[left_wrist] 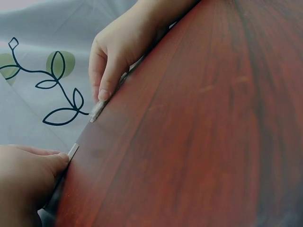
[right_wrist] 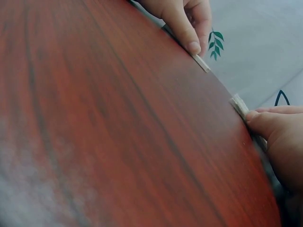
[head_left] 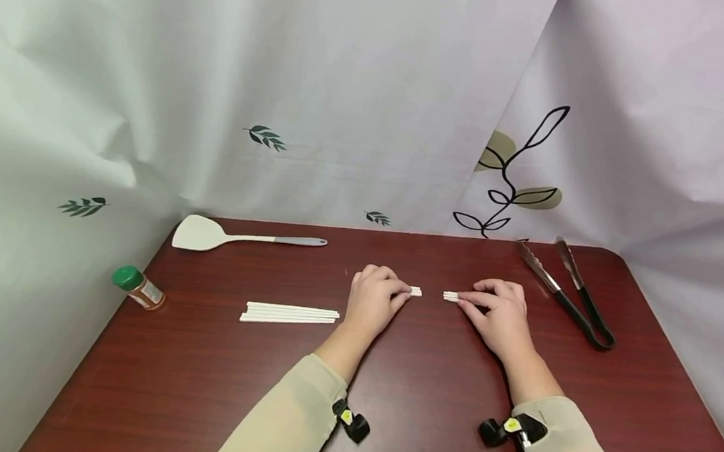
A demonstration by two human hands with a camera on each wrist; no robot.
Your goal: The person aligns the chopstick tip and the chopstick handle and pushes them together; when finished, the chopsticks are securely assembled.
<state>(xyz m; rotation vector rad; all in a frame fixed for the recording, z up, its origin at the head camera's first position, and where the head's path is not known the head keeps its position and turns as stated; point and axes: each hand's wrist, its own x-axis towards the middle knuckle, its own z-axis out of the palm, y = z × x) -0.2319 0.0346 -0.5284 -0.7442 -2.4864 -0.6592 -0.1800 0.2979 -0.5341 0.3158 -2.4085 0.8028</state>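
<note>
Two small bunches of slim, straight white sticks are in hand: my left grip (head_left: 373,302) pinches the left bunch (head_left: 416,292) narrowly between thumb and fingers, and my right grip (head_left: 501,316) pinches the right bunch (head_left: 450,296) likewise. Both sit low on the far half of the glossy, dark red-brown, wood-grained tabletop (head_left: 427,368), their ends facing across a bare gap, not touching. My fingers cover the rest, so I cannot tell how long either bunch is. I judge the handling to be partway: the sticks are parted into two bunches, and letting go of both is left undone. Left of my left grip, a flat row of slim white sticks (head_left: 289,314) lies side by side, touched by neither grip.

Along the far left edge lies a white spatula with a broad flat blade and grey handle end (head_left: 200,233). At the left edge is a small labelled jar with a green cap and reddish-brown contents (head_left: 139,288). On the far right, silver metal tongs with black handles (head_left: 572,315) lie aslant, their arms spread. Pale grey-white cloth (head_left: 362,75), printed with green leaf sprigs and a black-outlined plant, hangs behind and on both sides.
</note>
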